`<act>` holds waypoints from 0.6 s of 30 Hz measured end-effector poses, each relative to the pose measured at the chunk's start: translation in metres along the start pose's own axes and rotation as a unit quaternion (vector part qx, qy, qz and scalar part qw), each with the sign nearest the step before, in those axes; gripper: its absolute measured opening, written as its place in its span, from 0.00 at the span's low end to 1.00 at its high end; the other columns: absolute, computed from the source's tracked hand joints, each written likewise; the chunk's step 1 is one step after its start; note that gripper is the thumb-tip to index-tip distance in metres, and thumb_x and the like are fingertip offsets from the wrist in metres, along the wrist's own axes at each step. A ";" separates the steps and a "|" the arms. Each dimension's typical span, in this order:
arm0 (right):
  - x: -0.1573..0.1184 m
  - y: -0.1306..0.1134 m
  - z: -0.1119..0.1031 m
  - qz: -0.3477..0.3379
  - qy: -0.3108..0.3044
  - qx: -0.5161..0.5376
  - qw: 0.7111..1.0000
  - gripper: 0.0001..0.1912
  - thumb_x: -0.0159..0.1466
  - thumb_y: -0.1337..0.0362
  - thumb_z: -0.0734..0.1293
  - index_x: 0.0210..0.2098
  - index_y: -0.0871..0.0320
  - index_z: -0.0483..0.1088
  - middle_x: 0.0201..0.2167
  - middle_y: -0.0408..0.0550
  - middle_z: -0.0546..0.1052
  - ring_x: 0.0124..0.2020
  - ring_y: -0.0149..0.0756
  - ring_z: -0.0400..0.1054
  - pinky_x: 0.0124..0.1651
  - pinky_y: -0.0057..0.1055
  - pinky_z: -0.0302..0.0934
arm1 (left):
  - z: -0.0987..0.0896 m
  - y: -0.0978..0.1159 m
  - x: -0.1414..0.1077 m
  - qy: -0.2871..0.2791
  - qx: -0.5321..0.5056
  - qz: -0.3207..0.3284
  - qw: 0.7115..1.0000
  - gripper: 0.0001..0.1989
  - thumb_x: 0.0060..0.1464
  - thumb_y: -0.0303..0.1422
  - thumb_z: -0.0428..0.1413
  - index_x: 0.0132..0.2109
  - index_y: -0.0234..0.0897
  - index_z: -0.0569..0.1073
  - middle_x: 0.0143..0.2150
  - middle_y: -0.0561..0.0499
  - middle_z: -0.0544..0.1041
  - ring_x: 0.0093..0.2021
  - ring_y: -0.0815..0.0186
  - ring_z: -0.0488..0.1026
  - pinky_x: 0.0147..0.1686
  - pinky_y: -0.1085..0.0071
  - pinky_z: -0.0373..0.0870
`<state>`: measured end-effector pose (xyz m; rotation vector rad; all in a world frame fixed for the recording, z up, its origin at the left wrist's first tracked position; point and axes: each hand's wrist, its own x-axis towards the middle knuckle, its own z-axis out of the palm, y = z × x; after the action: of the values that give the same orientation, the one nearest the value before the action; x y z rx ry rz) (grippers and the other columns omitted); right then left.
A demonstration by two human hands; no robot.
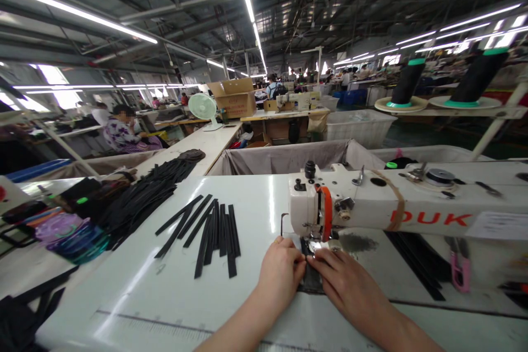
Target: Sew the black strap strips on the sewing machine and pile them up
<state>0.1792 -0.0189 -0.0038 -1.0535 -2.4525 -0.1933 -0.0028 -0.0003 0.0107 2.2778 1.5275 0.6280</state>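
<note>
A white sewing machine [305,203] with an orange guard stands in front of me. Beneath its needle area lies a narrow black strip [310,267], partly covered by my fingers. My left hand [280,267] has its fingers curled and pinched at the strip's left edge. On the other side, my right hand [344,278] presses its fingertips together on the strip close to the presser foot. Several cut black strips [212,231] lie loosely on the table left of my hands. More long black strips [412,264] rest under the machine arm.
Pink-handled snips [458,272] lie at the right. A large heap of black strips [152,192] covers the table's left side near a purple and teal container [70,236]. Thread cones [408,82] stand behind the machine. A green fan [204,109] and a seated person [126,132] are farther back.
</note>
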 end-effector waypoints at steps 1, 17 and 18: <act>0.000 -0.001 -0.001 0.002 -0.001 0.001 1.000 0.19 0.58 0.77 0.61 0.48 0.59 0.70 0.44 0.51 0.74 0.42 0.41 0.69 0.45 0.39 0.67 | 0.000 0.000 0.000 0.000 -0.001 0.002 1.000 0.09 0.53 0.24 0.56 0.30 0.39 0.79 0.32 0.49 0.74 0.38 0.60 0.69 0.40 0.66 0.66; -0.044 0.090 -0.023 0.306 -0.004 -0.218 0.927 0.08 0.62 0.70 0.59 0.35 0.64 0.70 0.30 0.63 0.73 0.32 0.53 0.69 0.37 0.48 0.64 | -0.002 -0.025 0.024 -0.010 0.045 0.078 0.996 0.23 0.51 0.51 0.59 0.47 0.42 0.74 0.50 0.46 0.74 0.57 0.51 0.64 0.62 0.51 0.51; -0.046 0.094 -0.021 0.310 -0.010 -0.212 0.927 0.08 0.62 0.69 0.60 0.35 0.63 0.70 0.30 0.62 0.73 0.31 0.52 0.69 0.36 0.46 0.64 | -0.007 -0.028 0.021 -0.009 0.053 0.064 0.996 0.22 0.50 0.51 0.59 0.46 0.42 0.75 0.49 0.47 0.75 0.57 0.52 0.65 0.62 0.52 0.52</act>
<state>0.2814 0.0101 -0.0110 -1.9617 -2.0007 -0.5164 -0.0219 0.0302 0.0067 2.4697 1.4468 0.5700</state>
